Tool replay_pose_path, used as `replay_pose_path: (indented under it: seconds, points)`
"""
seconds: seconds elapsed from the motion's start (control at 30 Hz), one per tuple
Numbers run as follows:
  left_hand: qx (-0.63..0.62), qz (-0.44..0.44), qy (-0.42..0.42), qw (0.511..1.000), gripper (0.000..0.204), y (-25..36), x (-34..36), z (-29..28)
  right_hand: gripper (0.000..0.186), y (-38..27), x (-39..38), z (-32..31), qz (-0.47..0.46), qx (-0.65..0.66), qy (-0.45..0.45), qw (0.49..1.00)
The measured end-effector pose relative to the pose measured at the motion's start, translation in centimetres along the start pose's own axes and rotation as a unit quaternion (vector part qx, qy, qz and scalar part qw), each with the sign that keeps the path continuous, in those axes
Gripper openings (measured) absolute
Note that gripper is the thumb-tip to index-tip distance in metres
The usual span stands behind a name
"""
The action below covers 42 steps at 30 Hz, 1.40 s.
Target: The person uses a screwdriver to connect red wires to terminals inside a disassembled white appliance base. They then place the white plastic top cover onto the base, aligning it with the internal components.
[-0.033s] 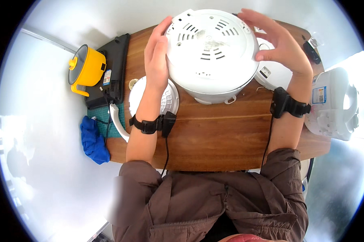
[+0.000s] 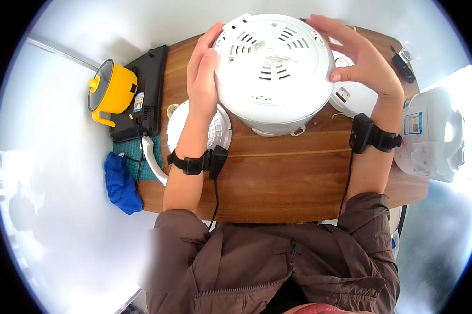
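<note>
A white rice cooker body (image 2: 277, 97) rests upside down at the far middle of the wooden table, its vented, smudged base facing up. My left hand (image 2: 202, 73) is pressed along its left side, thumb toward me and fingers reaching to the far rim. On the opposite side my right hand (image 2: 362, 58) curves around the edge, its thumb against the near right wall and its fingertips at the far right rim. Between them, the two hands hold the body; a small loop-shaped tab (image 2: 298, 130) sticks out at its near lower edge.
A round white part (image 2: 179, 118) lies under my left forearm, a white curved handle (image 2: 151, 157) nearby. Far left are a yellow pot (image 2: 118, 86) on a black appliance (image 2: 152, 78), a green mat (image 2: 149, 170) and blue cloth (image 2: 121, 183). At right stand a white piece (image 2: 359, 94) and another cooker (image 2: 429, 136).
The rice cooker body has shifted very slightly, and both hands have moved with it. Their hold looks the same.
</note>
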<state>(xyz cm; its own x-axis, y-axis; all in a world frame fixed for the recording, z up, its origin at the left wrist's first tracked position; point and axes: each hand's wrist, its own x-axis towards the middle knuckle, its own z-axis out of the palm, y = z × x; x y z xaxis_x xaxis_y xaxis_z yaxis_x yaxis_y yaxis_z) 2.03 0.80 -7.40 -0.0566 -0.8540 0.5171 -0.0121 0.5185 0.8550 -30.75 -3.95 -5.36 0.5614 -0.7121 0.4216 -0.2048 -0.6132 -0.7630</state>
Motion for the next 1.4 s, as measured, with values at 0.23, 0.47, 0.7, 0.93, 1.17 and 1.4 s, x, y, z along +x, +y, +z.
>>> replay_pose_path:
  seconds: [0.23,0.47,0.7,0.93,1.17,1.4]
  points:
    - [-0.010,-0.022,-0.019,1.000,0.052,0.0,0.5,-0.1,0.128,0.5,-0.3,0.2,-0.011,0.012,-0.035,0.999]
    - [0.020,-0.037,-0.019,0.999,0.060,0.9,0.9,0.4,0.139,-0.3,-0.4,-0.2,-0.003,-0.056,-0.033,0.998]
    - [0.040,-0.057,-0.036,0.997,0.058,1.0,1.2,0.2,0.132,-1.6,-0.7,-0.2,0.007,-0.068,-0.034,0.997]
    - [0.022,-0.048,-0.042,0.998,0.062,-0.3,1.5,-0.7,0.128,-2.0,-1.0,0.1,0.037,-0.097,-0.029,0.994]
    - [-0.015,-0.050,-0.048,0.997,0.057,-0.6,1.6,-0.6,0.131,-2.8,-0.9,0.3,0.086,-0.076,-0.027,0.993]
    - [-0.060,0.005,0.008,0.998,0.069,-1.9,1.0,0.5,0.137,-2.3,-0.9,0.6,0.102,0.001,-0.027,0.994]
